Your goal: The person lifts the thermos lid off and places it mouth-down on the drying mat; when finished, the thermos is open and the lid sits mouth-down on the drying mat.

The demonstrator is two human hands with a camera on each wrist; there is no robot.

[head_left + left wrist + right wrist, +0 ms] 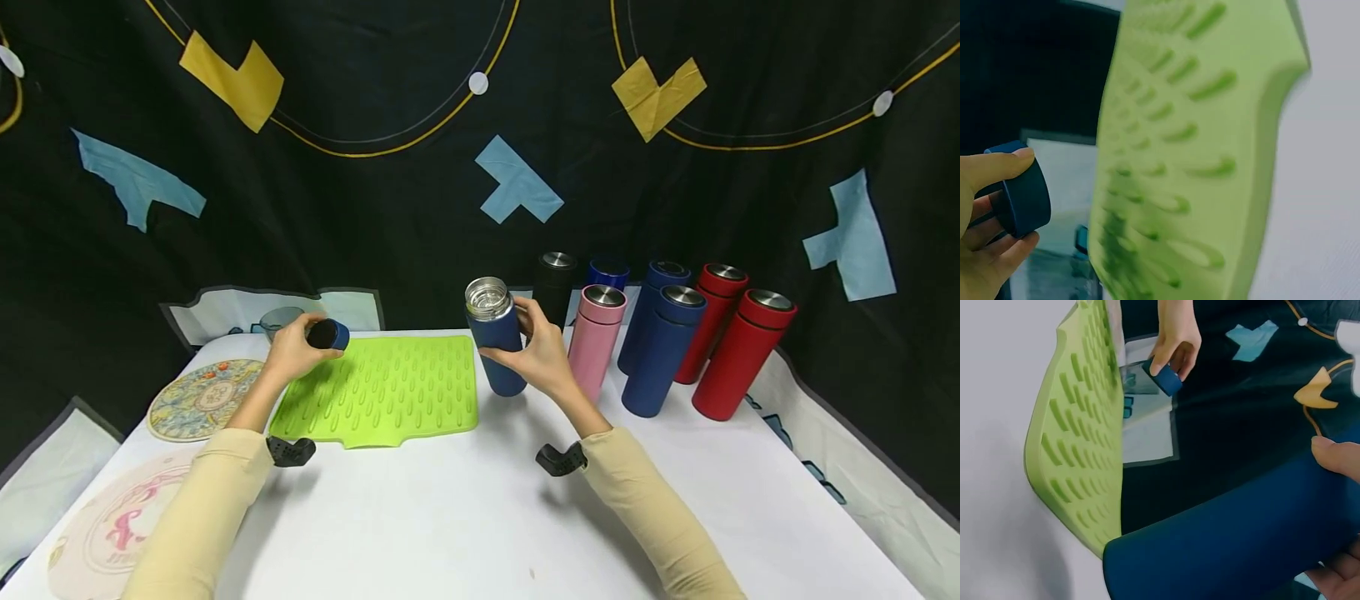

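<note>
the left hand [296,347] is pinching a blue cap [341,336] near the far left of the green mat [401,387], while the right hand [540,350] is gripping a lidless blue bottle [496,335] between mat and pink flask [594,346].

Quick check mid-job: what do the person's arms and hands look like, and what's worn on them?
The left sleeve and right sleeve are plain pale beige. Beside each cuff sits a small, black, rounded device: left device, right device. The left hand and right hand wear no gloves. No cables show.
</note>
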